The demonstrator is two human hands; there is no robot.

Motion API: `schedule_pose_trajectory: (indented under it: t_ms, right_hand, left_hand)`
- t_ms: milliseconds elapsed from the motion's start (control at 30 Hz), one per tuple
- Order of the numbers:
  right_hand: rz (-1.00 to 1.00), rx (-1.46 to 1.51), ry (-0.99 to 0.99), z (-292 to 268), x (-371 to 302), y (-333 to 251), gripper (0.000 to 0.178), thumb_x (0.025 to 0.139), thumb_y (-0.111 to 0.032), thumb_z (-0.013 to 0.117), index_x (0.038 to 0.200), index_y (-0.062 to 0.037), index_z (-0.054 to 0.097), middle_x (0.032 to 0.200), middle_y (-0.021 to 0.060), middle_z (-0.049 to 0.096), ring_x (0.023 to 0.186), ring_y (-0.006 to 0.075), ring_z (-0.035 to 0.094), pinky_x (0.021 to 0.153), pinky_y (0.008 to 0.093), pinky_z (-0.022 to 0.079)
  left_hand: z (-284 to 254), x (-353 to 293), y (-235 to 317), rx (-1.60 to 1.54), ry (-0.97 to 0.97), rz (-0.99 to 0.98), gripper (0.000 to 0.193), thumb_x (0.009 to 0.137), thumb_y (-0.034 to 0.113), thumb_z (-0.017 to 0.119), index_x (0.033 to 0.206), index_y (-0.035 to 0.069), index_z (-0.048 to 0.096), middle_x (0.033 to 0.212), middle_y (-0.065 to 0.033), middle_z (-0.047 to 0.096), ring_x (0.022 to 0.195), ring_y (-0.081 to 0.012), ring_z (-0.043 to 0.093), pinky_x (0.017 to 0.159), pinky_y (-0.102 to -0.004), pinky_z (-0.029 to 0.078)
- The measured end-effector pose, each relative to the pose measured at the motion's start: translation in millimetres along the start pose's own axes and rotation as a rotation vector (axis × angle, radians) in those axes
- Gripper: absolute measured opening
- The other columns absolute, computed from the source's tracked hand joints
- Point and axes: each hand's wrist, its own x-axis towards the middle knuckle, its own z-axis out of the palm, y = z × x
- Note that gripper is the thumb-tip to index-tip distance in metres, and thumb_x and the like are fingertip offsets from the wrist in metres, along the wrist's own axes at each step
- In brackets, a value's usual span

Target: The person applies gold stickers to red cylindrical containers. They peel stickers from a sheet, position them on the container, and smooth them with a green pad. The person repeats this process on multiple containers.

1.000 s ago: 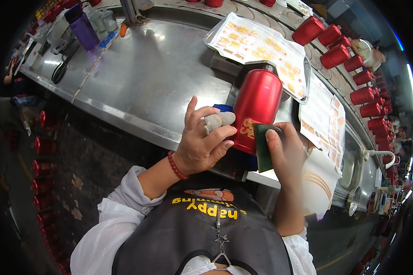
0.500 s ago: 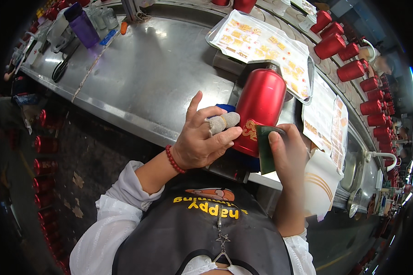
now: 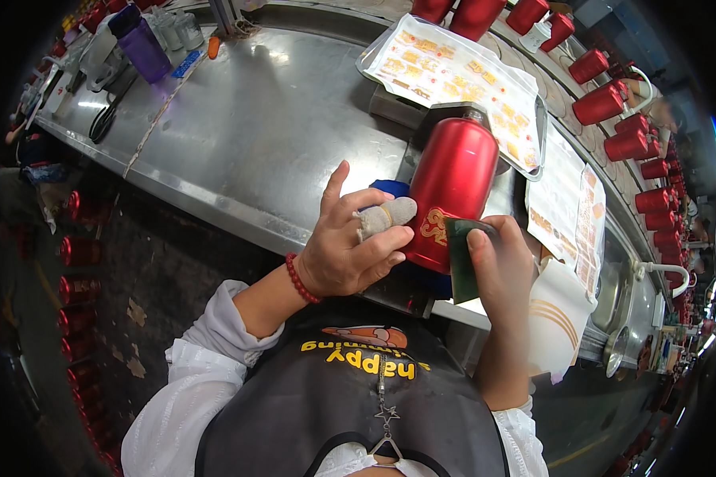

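A shiny red metal bottle lies tilted in front of me, its neck pointing away. Gold ornamental decoration marks its near end. Close by its left side is my left hand, fingers apart, with fabric covers on a finger or two; the fingertips reach the bottle or nearly so, I cannot tell which. My right hand grips a dark green flat scraper, thumb on its face. The scraper's edge rests against the bottle beside the decoration. Blue cloth shows partly under the bottle.
Beyond the bottle, a metal tray bears a sheet of gold decals. More decal sheets lie at the right, near a sink. Red bottles line a conveyor. A purple bottle stands far left on the steel table.
Red bottles on the conveyor have shifted along it. My left hand has drawn back very slightly from the bottle; the scraper stays nearly in place.
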Motion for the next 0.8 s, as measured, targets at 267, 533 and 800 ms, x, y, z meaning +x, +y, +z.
schedule_pose_trajectory:
  t_ms: [267,533,800]
  right_hand:
    - [-0.026,0.004,-0.005,1.2,0.1,-0.1,0.018,0.099,-0.016,0.064,0.1,0.0013,0.06,0.073,0.006,0.062,0.066,0.0104,0.056,0.061,0.0274,0.048]
    - [0.002,0.096,-0.008,-3.2,-7.1,7.7,0.018,0.099,-0.016,0.063,0.105,0.0006,0.061,0.083,0.0099,0.066,0.075,0.0126,0.06,0.068,0.0292,0.05]
    - [-0.191,-0.352,0.231,-106.1,-78.3,91.4,0.039,0.083,0.017,0.053,0.114,0.0,0.068,0.142,0.017,0.058,0.126,0.031,0.058,0.102,0.0361,0.049]
  left_hand:
    - [6.4,-5.4,29.1,-0.006,-0.036,-0.111,0.047,0.092,0.022,0.068,0.138,0.012,0.063,0.12,-0.0033,0.072,0.129,-0.0238,0.054,0.123,-0.0622,0.011]
    - [6.7,18.4,38.7,0.173,-0.129,-0.035,0.054,0.09,0.027,0.072,0.141,0.014,0.061,0.128,-0.0092,0.068,0.139,-0.0307,0.047,0.122,-0.0638,0.012]
    - [18.0,7.0,20.9,0.209,-0.127,-0.037,0.07,0.099,0.042,0.061,0.149,-0.004,0.045,0.149,-0.02,0.052,0.141,-0.0388,0.046,0.12,-0.0612,0.018]
